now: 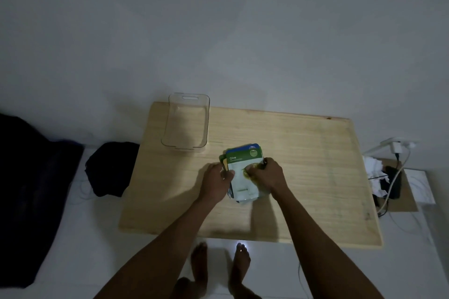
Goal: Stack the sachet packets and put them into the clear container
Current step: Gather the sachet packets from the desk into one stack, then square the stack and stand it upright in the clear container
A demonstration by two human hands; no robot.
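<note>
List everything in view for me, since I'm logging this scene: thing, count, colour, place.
sachet packets: one stack, exact count unclear, top one green and white, table centre, held on both sides
clear container: one, transparent, empty, table's far left corner
table: one, light wood, against the wall
dark cloth: one bundle, black, floor left of table
dark fabric: one mass, black, far left edge
charger and cables: one white plug, several leads, right of table
crumpled paper: one wad, white, right of table
left hand: one, gripping stack's left edge
right hand: one, gripping stack's right edge
feet: two, bare, below table's near edge
</note>
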